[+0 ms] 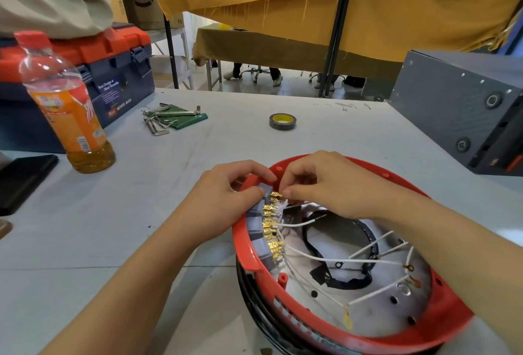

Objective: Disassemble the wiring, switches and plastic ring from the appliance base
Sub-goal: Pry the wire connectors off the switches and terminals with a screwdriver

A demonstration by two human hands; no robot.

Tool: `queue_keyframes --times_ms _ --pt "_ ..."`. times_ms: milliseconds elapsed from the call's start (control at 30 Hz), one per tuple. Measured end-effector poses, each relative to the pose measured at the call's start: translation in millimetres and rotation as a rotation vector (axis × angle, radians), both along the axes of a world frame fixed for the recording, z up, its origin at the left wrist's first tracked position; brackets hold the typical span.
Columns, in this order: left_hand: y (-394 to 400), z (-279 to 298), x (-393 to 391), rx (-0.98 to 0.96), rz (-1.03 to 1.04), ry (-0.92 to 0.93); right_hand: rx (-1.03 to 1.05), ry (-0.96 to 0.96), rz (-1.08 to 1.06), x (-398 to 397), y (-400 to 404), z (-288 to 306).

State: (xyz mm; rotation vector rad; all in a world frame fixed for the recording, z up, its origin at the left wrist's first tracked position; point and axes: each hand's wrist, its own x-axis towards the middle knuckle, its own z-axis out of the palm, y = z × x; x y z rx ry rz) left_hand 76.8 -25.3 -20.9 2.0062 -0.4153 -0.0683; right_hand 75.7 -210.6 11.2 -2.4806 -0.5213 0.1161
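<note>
The round appliance base point(373, 312) lies upside down at the table's near right, rimmed by a red plastic ring point(396, 337). A row of grey switches point(256, 223) with several brass terminals point(270, 230) lines the ring's left inner wall. White wires point(325, 258) run from them across the metal plate. My left hand point(226, 199) grips the topmost switch at the ring's upper left edge. My right hand point(325, 185) pinches the top brass terminal right beside it. The fingertips of both hands nearly meet.
An orange drink bottle point(68, 105) stands at the left, before a red and blue toolbox point(113, 71). Hex keys point(167, 118) and a tape roll point(282, 122) lie further back. A grey metal box point(464, 111) sits at the right, a black object point(22, 179) at the left edge.
</note>
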Motion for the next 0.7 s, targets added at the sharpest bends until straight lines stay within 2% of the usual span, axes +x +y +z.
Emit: queue_keyframes --times_ms 133,267,367,533,700 --pt "-0.5 -1.7 -0.2 -0.03 0.003 0.018 0.156 0.2 -0.072 3.8 2.8 3.5" --pt "-0.7 -2.6 1.0 -0.051 0.005 0.023 0.145 0.252 -0.156 7.0 10.0 5.6" --pt "-0.9 -3.0 1.3 -0.059 0.004 0.024 0.114 0.214 -0.181 3.5 13.3 6.7" --pt "-0.1 -4.4 1.6 -0.053 0.009 0.015 -0.082 0.003 -0.129 -4.0 20.6 7.1" --pt "-0.3 -4.8 2.2 -0.043 0.007 0.005 -0.089 -0.017 -0.11 -4.1 18.2 6.1"
